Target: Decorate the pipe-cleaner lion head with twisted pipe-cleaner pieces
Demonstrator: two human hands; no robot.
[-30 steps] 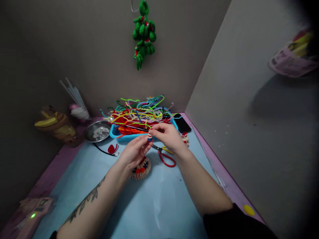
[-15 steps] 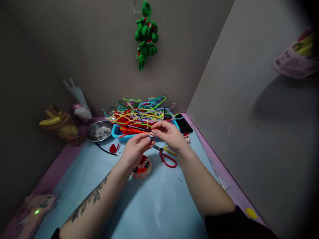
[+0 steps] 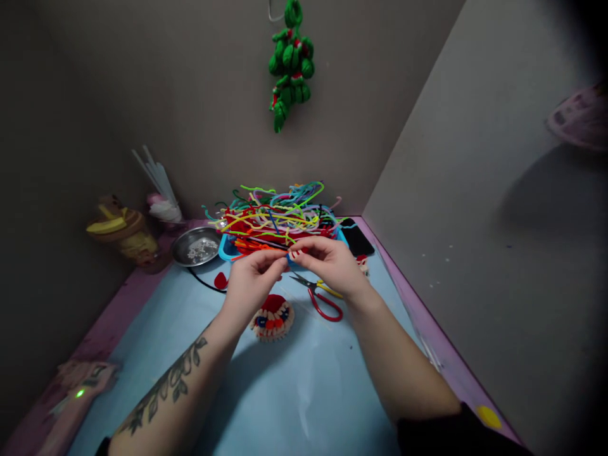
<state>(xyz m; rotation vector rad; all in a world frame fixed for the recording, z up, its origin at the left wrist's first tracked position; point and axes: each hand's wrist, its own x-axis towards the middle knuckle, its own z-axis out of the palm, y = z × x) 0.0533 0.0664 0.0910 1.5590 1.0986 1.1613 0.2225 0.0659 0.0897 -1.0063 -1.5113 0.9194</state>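
Between my fingertips is a small striped red, white and blue piece (image 3: pixel 295 254), partly covered by the fingers. My left hand (image 3: pixel 249 275) pinches its left, blue end. Thumb and fingers of my right hand (image 3: pixel 335 269) close on its red-and-white end. Below my left hand lies a round fuzzy ornament (image 3: pixel 272 323) with a red top, cream loops, and dark blue and orange parts. Just under my right hand, open-bladed scissors (image 3: pixel 325 310) with red and yellow handles rest on the light blue sheet. A small red fuzzy piece (image 3: pixel 220 280) lies left of my left hand.
Behind my hands, a blue tray (image 3: pixel 227 249) overflows with colourful pipe cleaners (image 3: pixel 270 215). A metal bowl (image 3: pixel 177 253) with small white bits stands left, a black phone (image 3: pixel 357 239) right. A pink glue gun (image 3: pixel 85 392) with a green light sits front left. Green ornaments (image 3: pixel 289 60) hang above.
My fingers have shifted on the small piece, and its red-and-white stripes now show more toward the right. The whole view has moved slightly; the scissors and round ornament stay on the sheet.
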